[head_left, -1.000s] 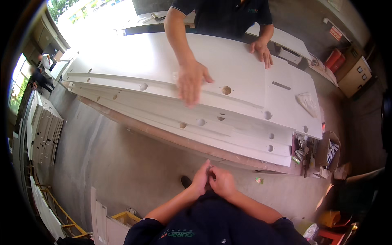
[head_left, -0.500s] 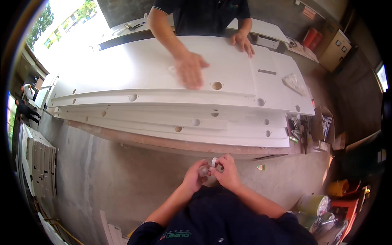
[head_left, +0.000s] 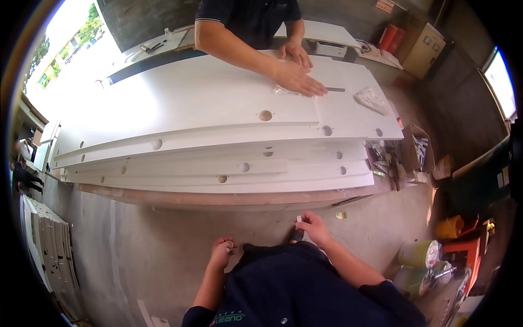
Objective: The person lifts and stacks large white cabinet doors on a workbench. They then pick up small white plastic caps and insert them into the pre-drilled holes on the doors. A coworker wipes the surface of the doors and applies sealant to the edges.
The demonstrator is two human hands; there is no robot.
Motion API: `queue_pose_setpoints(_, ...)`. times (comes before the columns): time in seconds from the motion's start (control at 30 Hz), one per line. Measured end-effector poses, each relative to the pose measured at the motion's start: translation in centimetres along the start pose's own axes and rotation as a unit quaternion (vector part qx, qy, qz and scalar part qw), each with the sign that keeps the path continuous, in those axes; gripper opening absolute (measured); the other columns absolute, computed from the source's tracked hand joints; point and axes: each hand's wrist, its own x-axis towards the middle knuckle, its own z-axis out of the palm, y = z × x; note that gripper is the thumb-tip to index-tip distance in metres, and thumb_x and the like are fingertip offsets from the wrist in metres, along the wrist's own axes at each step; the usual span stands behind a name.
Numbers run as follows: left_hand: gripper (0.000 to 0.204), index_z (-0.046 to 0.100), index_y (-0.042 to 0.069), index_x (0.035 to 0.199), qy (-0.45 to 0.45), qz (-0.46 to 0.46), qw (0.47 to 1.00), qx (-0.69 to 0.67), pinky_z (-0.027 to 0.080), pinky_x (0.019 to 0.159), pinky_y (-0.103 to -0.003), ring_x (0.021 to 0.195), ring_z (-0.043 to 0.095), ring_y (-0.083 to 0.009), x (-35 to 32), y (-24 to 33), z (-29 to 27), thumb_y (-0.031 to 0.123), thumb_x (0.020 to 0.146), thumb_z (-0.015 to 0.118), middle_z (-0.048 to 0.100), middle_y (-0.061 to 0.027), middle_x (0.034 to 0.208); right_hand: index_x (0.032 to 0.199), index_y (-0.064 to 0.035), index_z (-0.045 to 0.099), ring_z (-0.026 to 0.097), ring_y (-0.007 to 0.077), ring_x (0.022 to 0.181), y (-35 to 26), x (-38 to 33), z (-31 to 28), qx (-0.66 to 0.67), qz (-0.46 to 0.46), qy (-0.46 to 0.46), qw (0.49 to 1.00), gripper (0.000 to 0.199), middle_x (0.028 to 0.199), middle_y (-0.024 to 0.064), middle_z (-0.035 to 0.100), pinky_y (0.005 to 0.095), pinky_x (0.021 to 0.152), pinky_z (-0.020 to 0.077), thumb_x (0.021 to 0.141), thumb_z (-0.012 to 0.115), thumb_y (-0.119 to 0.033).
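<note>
My left hand (head_left: 221, 253) is closed in front of my left side, with a small pale rounded thing (head_left: 230, 249) showing at its fingertips, too small to name. Off to the right, my right hand (head_left: 316, 229) pinches a small white piece (head_left: 299, 219) between thumb and fingers. Both hands are apart, over the floor on my side of the white panels (head_left: 201, 117). Across the stack, a co-worker's hand (head_left: 298, 80) lies flat on the top panel beside a crumpled whitish wad (head_left: 284, 90), while their other hand (head_left: 296, 53) rests near the far edge.
Stacked panels with round holes lie on a bench (head_left: 218, 199). A flat metal strip (head_left: 335, 89) and a clear plastic bag (head_left: 372, 101) lie on top. Loose hardware (head_left: 383, 158) and a cardboard box (head_left: 417, 147) sit right; tins (head_left: 417, 253) and an orange stool (head_left: 463, 250) stand lower right.
My hands have moved apart, the left one down and leftward, the right one slightly right. The co-worker's hand has slid rightward across the panel. The whole view has shifted somewhat.
</note>
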Motion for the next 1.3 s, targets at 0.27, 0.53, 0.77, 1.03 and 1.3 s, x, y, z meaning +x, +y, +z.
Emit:
queue_pose_setpoints(0.27, 0.02, 0.061, 0.005, 0.103, 0.102, -0.148, 0.976, 0.122, 0.048, 0.076, -0.042, 0.084, 0.059, -0.023, 0.5, -15.9, -16.1, 0.008, 0.084, 0.054, 0.062, -0.0093, 0.097, 0.095, -0.0016, 0.051, 0.061, 0.0169, 0.065, 9.6, -1.2, -9.0, -0.145, 0.114, 0.177, 0.967, 0.032, 0.079, 0.0091, 0.06, 0.0308, 0.055, 0.0505, 0.075, 0.07, -0.016)
queue_pose_setpoints(0.53, 0.031, 0.057, 0.002, 0.108, 0.063, -0.076, 0.994, -0.05, 0.051, 0.077, -0.039, 0.09, 0.058, -0.0257, -1.0, -12.4, -11.5, -0.003, 0.077, 0.051, 0.058, -0.0122, 0.097, 0.105, -0.0014, 0.054, 0.061, 0.0187, 0.059, 19.1, -4.3, -15.8, -0.168, 0.295, 0.187, 0.922, 0.039, 0.078, 0.0108, 0.062, 0.0321, 0.049, 0.051, 0.075, 0.07, -0.02)
queue_pose_setpoints(0.77, 0.042, 0.053, 0.003, 0.103, 0.031, -0.058, 0.995, -0.073, 0.051, 0.079, -0.037, 0.092, 0.059, -0.0278, 0.2, -6.5, -9.1, -0.008, 0.064, 0.044, 0.057, -0.0122, 0.097, 0.102, -0.0022, 0.055, 0.063, 0.0195, 0.065, 17.4, -3.9, -14.2, -0.173, 0.248, 0.183, 0.936, 0.034, 0.082, 0.0106, 0.063, 0.0312, 0.053, 0.0518, 0.078, 0.069, -0.023)
queue_pose_setpoints(1.03, 0.038, 0.053, 0.003, 0.101, -0.118, -0.001, 0.98, -0.163, 0.052, 0.081, -0.04, 0.105, 0.058, -0.0316, -1.2, 3.9, 1.3, -0.005, 0.065, 0.042, 0.058, -0.0129, 0.108, 0.11, -0.0038, 0.058, 0.064, 0.0188, 0.075, 11.6, -1.4, -10.2, -0.204, 0.086, 0.183, 0.958, 0.042, 0.089, 0.011, 0.064, 0.032, 0.065, 0.0517, 0.076, 0.071, -0.024)
queue_pose_setpoints(1.3, 0.052, 0.052, 0.003, 0.114, -0.361, -0.042, 0.923, -0.125, 0.047, 0.091, -0.045, 0.114, 0.052, -0.0342, -3.7, 9.4, 15.3, 0.0, 0.062, 0.046, 0.054, -0.016, 0.12, 0.114, -0.0053, 0.057, 0.062, 0.0204, 0.077, -3.0, -2.3, -1.9, -0.177, -0.095, 0.076, 0.977, 0.04, 0.094, 0.0125, 0.064, 0.0319, 0.07, 0.0514, 0.078, 0.071, -0.017)
